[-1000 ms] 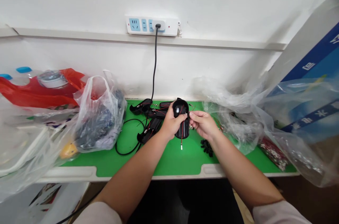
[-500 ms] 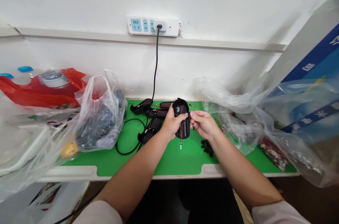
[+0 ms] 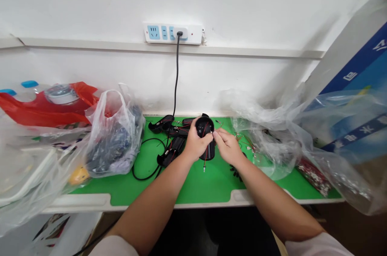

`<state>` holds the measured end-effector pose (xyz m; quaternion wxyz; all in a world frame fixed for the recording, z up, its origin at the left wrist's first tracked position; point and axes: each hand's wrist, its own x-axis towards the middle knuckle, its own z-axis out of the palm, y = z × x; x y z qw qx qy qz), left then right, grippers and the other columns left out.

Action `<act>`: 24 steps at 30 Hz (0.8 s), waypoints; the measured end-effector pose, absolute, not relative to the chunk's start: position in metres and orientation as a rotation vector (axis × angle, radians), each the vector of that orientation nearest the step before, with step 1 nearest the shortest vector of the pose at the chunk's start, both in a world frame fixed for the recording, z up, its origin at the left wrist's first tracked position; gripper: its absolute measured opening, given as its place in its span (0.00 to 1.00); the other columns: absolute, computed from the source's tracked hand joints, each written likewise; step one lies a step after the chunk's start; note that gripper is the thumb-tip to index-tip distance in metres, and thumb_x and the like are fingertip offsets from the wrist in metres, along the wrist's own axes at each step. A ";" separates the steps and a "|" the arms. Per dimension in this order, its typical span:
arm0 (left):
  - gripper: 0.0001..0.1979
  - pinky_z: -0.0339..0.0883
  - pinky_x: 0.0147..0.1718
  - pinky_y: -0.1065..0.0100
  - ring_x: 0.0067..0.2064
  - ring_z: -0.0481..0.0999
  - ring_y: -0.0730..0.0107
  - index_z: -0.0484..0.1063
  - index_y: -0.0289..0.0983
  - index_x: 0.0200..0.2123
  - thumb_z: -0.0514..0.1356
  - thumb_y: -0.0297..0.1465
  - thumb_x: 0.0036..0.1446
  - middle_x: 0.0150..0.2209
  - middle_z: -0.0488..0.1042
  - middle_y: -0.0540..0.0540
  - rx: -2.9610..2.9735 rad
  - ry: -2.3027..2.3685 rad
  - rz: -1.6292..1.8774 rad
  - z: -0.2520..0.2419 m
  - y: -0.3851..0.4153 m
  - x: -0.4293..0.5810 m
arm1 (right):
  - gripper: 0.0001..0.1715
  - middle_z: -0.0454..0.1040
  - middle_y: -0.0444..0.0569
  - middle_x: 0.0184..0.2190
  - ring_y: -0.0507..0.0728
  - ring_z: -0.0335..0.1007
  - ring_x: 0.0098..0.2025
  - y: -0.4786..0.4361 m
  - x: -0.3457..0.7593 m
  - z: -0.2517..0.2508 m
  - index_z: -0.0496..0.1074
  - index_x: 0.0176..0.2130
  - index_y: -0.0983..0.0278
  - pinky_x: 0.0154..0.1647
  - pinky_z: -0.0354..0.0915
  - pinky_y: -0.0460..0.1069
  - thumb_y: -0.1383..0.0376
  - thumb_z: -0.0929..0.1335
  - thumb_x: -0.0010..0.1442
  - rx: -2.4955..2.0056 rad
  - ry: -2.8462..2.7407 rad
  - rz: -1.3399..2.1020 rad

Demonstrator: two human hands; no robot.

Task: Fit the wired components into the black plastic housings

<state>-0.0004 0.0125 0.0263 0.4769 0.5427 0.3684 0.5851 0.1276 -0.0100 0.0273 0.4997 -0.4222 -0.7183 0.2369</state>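
My left hand (image 3: 196, 141) is closed round a black plastic housing (image 3: 209, 153) with a round, cup-like end and a longer lower part. Its thumb lies across the front, near the cup's lower right edge. A thin red wire crosses the housing and hangs below it, ending in a small white connector (image 3: 204, 169). My right hand (image 3: 226, 144) pinches at the housing's right edge, its fingertips meeting the left thumb; what sits between them is too small to make out. Similar black housings (image 3: 171, 152) with red wires lie left of my hands.
Small black parts (image 3: 235, 172) lie partly behind my right forearm. Thin loose wires (image 3: 250, 147) are by a clear plastic bag (image 3: 273, 153) on the right. A filled bag (image 3: 113, 147) and a looped black cable (image 3: 134, 167) are left. A power strip (image 3: 196, 34) is on the wall.
My right fingertips have moved in from beside the housing to the left thumb. The housing has turned slightly, showing more of the cup's inside. The view has shifted a little.
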 end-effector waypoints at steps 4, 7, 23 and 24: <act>0.26 0.66 0.41 0.65 0.37 0.71 0.70 0.61 0.38 0.49 0.61 0.26 0.44 0.38 0.70 0.48 1.367 0.906 1.456 0.027 0.011 -0.001 | 0.16 0.66 0.47 0.28 0.54 0.63 0.32 -0.015 0.126 0.026 0.69 0.33 0.63 0.34 0.60 0.49 0.63 0.57 0.64 -1.032 -1.847 0.491; 0.25 0.65 0.42 0.65 0.38 0.70 0.69 0.62 0.38 0.48 0.61 0.25 0.43 0.39 0.69 0.48 1.415 0.906 1.471 0.028 0.010 -0.001 | 0.15 0.67 0.48 0.28 0.54 0.63 0.31 -0.018 0.125 0.022 0.69 0.36 0.63 0.33 0.60 0.49 0.65 0.56 0.63 -1.082 -1.862 0.395; 0.25 0.69 0.29 0.66 0.28 0.73 0.70 0.60 0.40 0.47 0.61 0.30 0.44 0.31 0.69 0.51 1.177 0.942 1.190 0.038 0.003 -0.002 | 0.16 0.71 0.49 0.32 0.55 0.67 0.35 -0.010 0.137 0.026 0.73 0.43 0.62 0.38 0.63 0.50 0.62 0.61 0.61 -1.034 -1.776 0.665; 0.26 0.68 0.24 0.66 0.24 0.72 0.70 0.58 0.41 0.49 0.60 0.32 0.45 0.29 0.69 0.51 1.107 0.909 1.056 0.038 0.001 -0.003 | 0.17 0.72 0.49 0.38 0.56 0.67 0.40 -0.006 0.141 0.028 0.72 0.47 0.60 0.42 0.63 0.51 0.60 0.62 0.60 -0.979 -1.704 0.775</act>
